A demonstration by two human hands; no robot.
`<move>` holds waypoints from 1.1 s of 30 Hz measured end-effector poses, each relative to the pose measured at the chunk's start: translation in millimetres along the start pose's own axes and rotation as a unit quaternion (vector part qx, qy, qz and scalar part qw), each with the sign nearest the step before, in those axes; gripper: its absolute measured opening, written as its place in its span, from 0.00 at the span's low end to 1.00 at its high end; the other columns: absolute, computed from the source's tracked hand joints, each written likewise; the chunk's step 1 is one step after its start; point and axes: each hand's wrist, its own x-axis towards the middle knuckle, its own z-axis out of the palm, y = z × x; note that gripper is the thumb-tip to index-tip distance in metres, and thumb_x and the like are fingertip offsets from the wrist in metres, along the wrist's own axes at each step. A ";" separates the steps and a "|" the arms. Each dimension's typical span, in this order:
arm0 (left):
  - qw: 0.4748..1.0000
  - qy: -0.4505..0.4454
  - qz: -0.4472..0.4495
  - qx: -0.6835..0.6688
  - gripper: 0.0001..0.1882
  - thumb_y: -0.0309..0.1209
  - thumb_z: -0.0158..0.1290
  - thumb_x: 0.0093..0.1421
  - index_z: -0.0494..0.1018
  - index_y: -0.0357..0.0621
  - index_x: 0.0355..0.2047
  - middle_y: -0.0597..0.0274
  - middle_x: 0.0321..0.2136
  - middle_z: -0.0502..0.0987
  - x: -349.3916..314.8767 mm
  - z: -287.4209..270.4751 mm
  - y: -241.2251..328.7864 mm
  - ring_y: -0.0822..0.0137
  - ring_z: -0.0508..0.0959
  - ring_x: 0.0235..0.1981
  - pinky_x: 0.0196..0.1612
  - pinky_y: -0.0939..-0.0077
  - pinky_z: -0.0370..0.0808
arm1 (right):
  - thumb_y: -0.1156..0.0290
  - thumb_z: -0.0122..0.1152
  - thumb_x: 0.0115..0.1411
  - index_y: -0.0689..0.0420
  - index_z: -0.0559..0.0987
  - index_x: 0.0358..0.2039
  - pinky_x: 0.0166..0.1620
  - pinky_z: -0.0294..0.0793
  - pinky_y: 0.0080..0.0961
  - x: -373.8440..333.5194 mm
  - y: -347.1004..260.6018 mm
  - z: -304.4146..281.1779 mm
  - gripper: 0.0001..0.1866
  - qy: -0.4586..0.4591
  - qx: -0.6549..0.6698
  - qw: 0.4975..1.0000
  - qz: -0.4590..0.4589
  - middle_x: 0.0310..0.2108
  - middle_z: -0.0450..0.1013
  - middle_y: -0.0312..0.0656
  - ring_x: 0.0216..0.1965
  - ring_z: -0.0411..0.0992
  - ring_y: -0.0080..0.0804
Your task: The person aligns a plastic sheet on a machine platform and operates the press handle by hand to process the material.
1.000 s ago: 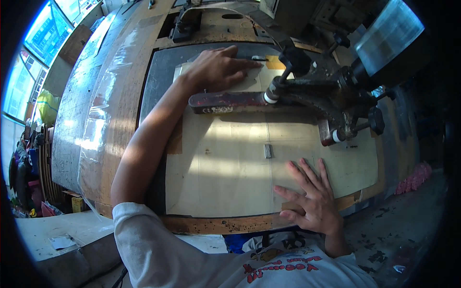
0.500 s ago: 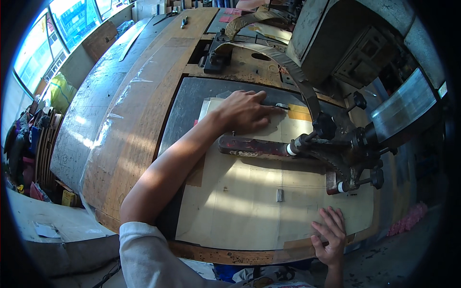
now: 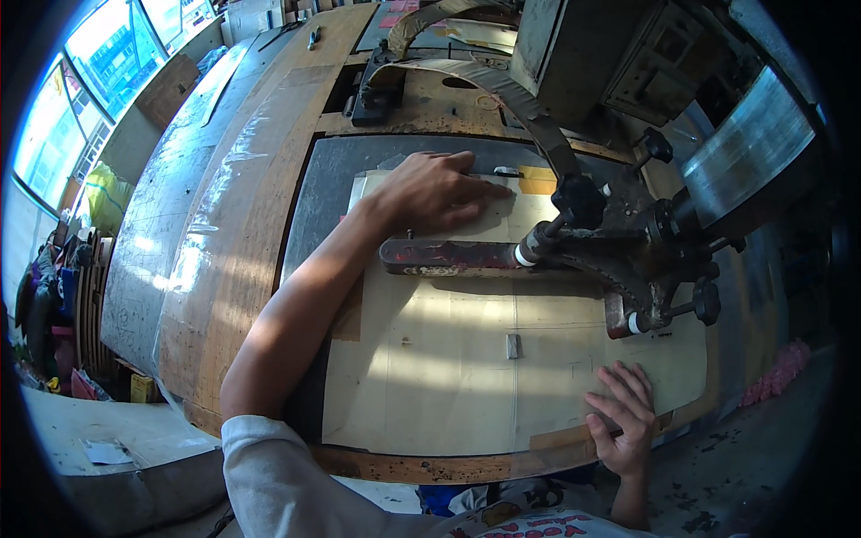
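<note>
Head view, looking down: a pale, smooth sheet point(image 3: 448, 359) of flat board or card lies across the middle of the frame on a dark grey machine bed point(image 3: 332, 179). Faint straight lines cross the sheet, and a small grey rectangular piece point(image 3: 512, 346) sits on it right of centre. The left hand point(image 3: 430, 190) lies palm down on the sheet's far end in the upper middle, fingers extended and close together, pressing flat and gripping nothing. The right hand point(image 3: 623, 417) rests at the lower right on the sheet's near edge, fingers spread wide and flat, also holding nothing.

Between the two hands a worn, reddish metal bar point(image 3: 448, 255) reaches in from the right, joined to a black, greasy machine head point(image 3: 628, 260) with round knobs and a white-tipped part. Behind it a curved grey metal band point(image 3: 502, 90) arcs toward a boxy grey housing point(image 3: 610, 54) at the top.

The bed is set into a scuffed, brown wooden workbench point(image 3: 233, 224) with a rounded, chipped front edge. Part of the bench at left is covered with shiny, wrinkled plastic film point(image 3: 193, 260). Bright windows point(image 3: 99, 63) fill the upper left, with coloured clutter below them; a gritty concrete floor point(image 3: 717, 484) shows at lower right.
</note>
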 end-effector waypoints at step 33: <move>0.998 0.053 0.037 0.003 0.11 0.37 0.56 0.64 0.81 0.53 0.44 0.58 0.27 0.74 -0.3 8.0 -1.3 0.55 0.78 0.26 0.29 0.57 0.74 | 0.64 0.64 0.61 0.54 0.86 0.42 0.68 0.60 0.51 1.3 -1.0 2.8 0.12 0.003 -0.011 1.000 0.017 0.54 0.78 0.43 0.61 0.71 0.47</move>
